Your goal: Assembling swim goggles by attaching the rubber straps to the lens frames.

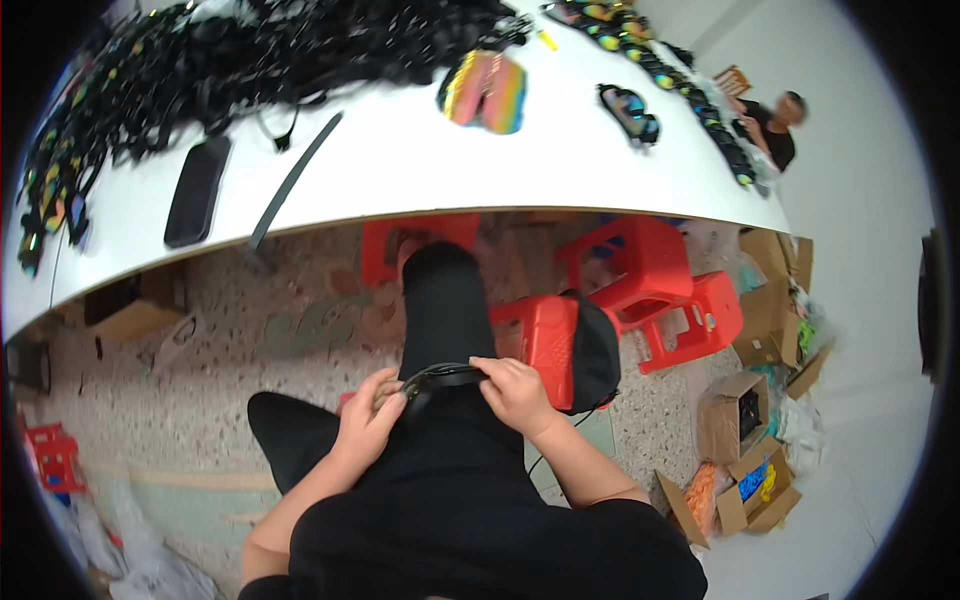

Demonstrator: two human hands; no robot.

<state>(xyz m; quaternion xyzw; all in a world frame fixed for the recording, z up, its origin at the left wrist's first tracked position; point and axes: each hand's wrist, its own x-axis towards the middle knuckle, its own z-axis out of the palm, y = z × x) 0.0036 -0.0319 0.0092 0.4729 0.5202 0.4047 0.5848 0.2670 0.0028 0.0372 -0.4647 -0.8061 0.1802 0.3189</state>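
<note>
Over my lap, both hands hold a black curved goggle frame [440, 376] by its two ends. My left hand [366, 415] pinches its left end between thumb and fingers. At the other end, my right hand [513, 394] has its thumb and fingertips closed on the rim. The frame's finer details are too small to make out. Beyond my knees, on the white table [400, 175], lie a stack of rainbow-coloured lenses [487, 92] and a pair of dark goggles [630, 114].
A large heap of black straps and frames [300, 55] covers the table's back. A dark phone [198, 190] and a flat black strip [295, 180] lie left. Red stools [640, 258] and a black bag [596, 352] are at my right, with cardboard boxes [733, 418] beyond. Another person [778, 130] sits far right.
</note>
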